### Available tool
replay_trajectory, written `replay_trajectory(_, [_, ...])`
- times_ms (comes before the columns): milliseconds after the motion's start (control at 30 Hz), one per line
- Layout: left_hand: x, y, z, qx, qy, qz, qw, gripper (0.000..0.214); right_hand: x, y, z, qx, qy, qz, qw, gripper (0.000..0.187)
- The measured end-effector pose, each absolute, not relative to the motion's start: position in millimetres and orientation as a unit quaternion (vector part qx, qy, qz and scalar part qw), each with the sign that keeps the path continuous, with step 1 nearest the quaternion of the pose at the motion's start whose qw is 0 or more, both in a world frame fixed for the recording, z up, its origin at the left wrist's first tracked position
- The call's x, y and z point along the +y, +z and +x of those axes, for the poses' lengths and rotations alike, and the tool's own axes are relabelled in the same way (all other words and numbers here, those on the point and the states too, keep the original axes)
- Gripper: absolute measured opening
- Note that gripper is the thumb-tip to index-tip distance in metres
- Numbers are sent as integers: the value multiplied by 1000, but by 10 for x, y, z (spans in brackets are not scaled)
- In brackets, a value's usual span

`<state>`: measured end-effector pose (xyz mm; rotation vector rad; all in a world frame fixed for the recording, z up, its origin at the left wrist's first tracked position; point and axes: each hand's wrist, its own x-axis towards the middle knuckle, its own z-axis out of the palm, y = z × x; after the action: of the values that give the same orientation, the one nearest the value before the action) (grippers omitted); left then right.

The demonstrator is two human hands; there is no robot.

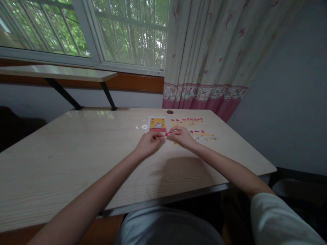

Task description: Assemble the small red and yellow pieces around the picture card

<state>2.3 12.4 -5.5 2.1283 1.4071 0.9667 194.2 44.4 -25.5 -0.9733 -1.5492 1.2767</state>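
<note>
A small red jigsaw puzzle piece point(166, 134) is pinched between the thumb and fingers of my right hand point(181, 136). Close on its left, my left hand point(150, 142) has thumb and fingertips pressed together; whatever they hold is too small to make out. Both hands are just above the table, almost meeting. Behind them lies a yellow picture card point(157, 122) with a white cartoon animal and a red lower band. Rows of loose red puzzle pieces point(192, 119) and yellow puzzle pieces point(204, 134) spread to the right, some hidden behind my right hand.
The pale wooden table point(102, 146) runs wide to the left. A raised shelf point(58, 72) on black brackets stands at its back left. Near the back edge is a round cable hole point(170, 112). A patterned curtain point(204, 61) hangs beside the window.
</note>
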Motion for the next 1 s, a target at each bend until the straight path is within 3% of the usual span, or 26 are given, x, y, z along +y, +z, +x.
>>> replay_trajectory(600, [189, -135, 71, 445, 482, 627, 420, 13, 245, -185, 1840, -633, 513, -367, 449, 35])
replay_trajectory(833, [162, -82, 66, 415, 523, 587, 459, 11, 229, -187, 1880, -746, 359, -351, 438, 23])
replay_trajectory(1000, [142, -50, 77, 409, 513, 592, 468, 9, 203, -169, 1924, -813, 211, -351, 414, 34])
